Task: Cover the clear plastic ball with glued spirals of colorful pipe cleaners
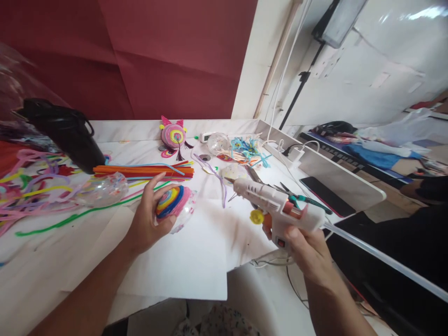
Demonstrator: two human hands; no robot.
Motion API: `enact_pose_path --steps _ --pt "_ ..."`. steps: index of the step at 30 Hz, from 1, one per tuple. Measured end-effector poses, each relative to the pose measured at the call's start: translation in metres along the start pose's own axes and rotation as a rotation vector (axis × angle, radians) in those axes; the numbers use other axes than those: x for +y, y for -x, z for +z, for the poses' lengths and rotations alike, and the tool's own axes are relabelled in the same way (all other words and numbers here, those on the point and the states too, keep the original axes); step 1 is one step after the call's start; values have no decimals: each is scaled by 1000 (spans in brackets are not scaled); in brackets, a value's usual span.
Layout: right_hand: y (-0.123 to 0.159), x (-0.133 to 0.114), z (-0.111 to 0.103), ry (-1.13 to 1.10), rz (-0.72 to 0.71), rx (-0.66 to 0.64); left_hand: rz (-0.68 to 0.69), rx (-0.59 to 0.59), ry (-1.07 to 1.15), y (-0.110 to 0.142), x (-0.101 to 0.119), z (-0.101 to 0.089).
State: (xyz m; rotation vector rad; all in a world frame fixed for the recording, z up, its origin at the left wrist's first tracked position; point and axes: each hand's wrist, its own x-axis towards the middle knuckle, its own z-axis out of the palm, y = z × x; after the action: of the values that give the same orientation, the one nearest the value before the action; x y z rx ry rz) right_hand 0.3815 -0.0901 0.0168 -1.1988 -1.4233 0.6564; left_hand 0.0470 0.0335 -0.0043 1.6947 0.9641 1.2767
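Head view: left hand (147,223) cups a striped ball (177,203), well apart from right hand (310,251) gripping glue gun (263,195).

The ball (177,201) in the left hand (147,225) is banded in pink, dark blue and yellow, the glue gun (262,192) in the right hand (310,249) is white with a red switch (281,242), orange stems (140,171) lie just beyond the left hand, and a green stem (75,217) runs to its left.

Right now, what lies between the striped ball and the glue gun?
The head view shows a purple pipe cleaner and some white paper between the striped ball and the glue gun.
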Motion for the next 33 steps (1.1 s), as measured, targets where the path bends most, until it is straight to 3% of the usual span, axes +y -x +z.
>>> enact_pose_path --steps 6,12,16,22,33 --pt "-20 15 -28 373 -130 114 -14 1 -17 -1 -8 -5" --pt "-42 53 -51 599 -160 81 -41 -56 -21 -5 -11 -11" --pt "-53 80 -60 775 -167 49 -11 11 -17 -5 -8 -6" --pt "-64 95 -60 1040 -90 -42 -20 20 -60 -6 -4 -1" --pt "-69 88 -53 1131 -38 -121 -32 -3 -95 -6 0 -1"
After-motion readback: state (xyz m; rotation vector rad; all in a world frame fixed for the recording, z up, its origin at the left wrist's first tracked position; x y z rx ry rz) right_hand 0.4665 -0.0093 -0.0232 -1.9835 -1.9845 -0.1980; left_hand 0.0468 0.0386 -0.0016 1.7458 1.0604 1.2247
